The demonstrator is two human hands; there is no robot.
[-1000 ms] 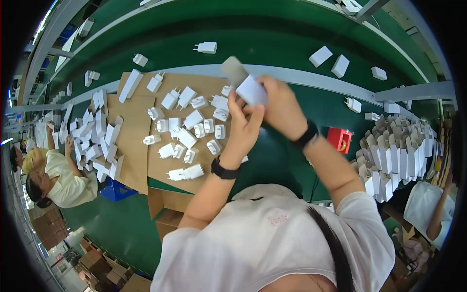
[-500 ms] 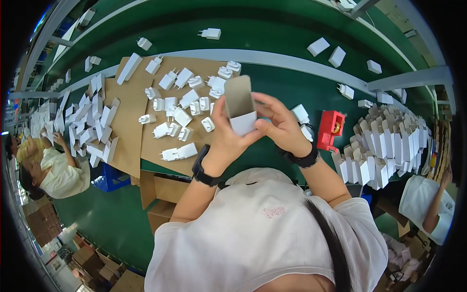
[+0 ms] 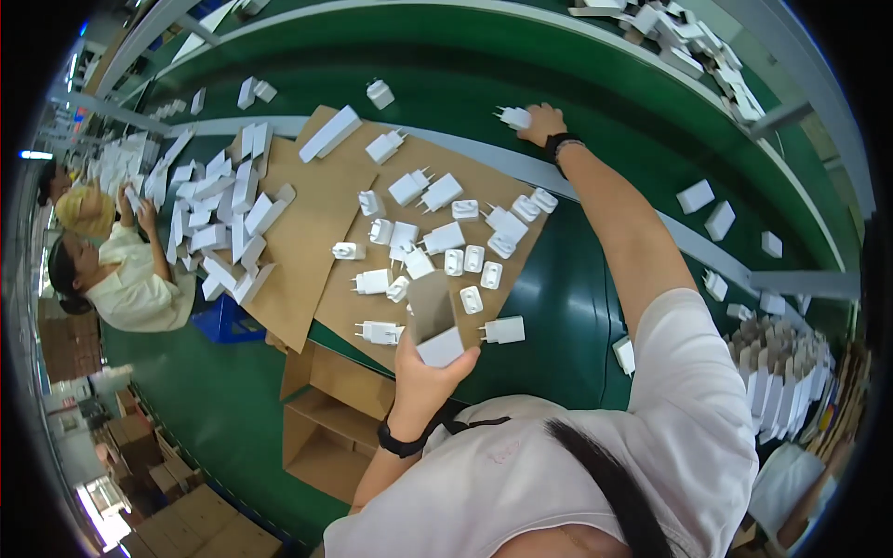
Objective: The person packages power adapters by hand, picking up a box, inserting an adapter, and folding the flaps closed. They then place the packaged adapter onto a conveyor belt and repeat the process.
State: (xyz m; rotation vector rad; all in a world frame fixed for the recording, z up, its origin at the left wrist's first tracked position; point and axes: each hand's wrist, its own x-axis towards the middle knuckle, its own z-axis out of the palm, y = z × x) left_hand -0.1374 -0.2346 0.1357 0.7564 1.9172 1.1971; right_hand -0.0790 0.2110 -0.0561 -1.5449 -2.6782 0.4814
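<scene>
Near my body, my left hand (image 3: 424, 383) is closed around a small white carton (image 3: 440, 348), whose top flap stands up and shows a grey inside. My right arm is stretched far forward over the green belt. There my right hand (image 3: 543, 125) has its fingers closed on the rear end of a white plug charger (image 3: 514, 118), with the prongs pointing left. Several more white chargers (image 3: 441, 192) lie scattered on a brown cardboard sheet (image 3: 349, 307) beyond my left hand. One charger (image 3: 503, 330) lies just right of the carton.
Folded white cartons (image 3: 219, 200) are heaped at left, near a co-worker (image 3: 121, 279). Upright open cartons (image 3: 777, 372) stand packed at right. A metal rail (image 3: 465, 153) separates table and belt (image 3: 446, 74). An open brown box (image 3: 326, 418) sits below the table edge.
My right hand has left the carton and reached forward to the charger on the belt. My left hand keeps the carton, now lower. The view has turned; the red tape dispenser is out of sight.
</scene>
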